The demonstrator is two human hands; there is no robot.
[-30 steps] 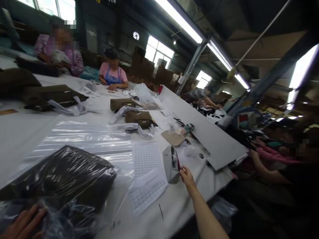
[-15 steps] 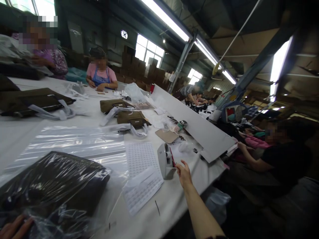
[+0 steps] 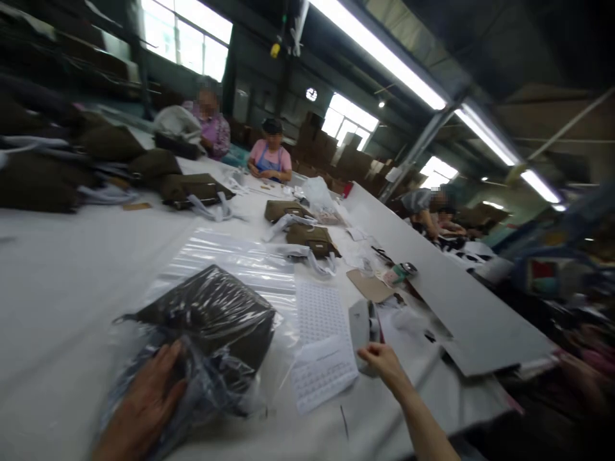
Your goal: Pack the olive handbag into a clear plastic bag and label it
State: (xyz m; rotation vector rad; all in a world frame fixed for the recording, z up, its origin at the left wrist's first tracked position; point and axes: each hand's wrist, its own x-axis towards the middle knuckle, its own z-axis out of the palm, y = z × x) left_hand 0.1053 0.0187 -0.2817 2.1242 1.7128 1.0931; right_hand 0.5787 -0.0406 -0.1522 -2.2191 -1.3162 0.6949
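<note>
A dark olive bag in clear plastic lies on the white table. My left hand rests on the loose plastic at its near end, fingers spread. At the front of the grey tape dispenser, my right hand has its thumb and fingertips pinched together; whatever is between them is too small to make out. Flat clear plastic bags lie under and behind the wrapped bag. Printed sheets lie between it and the dispenser.
Olive bags with pale straps stand further back, with more at the left. A jar and a tan card lie beyond the dispenser. A raised white board runs along the right. Two people sit at the far side.
The view has swung left. My left hand has come further into view over the plastic. My right hand has moved from the dispenser's right side to its near front, fingertips now together.
</note>
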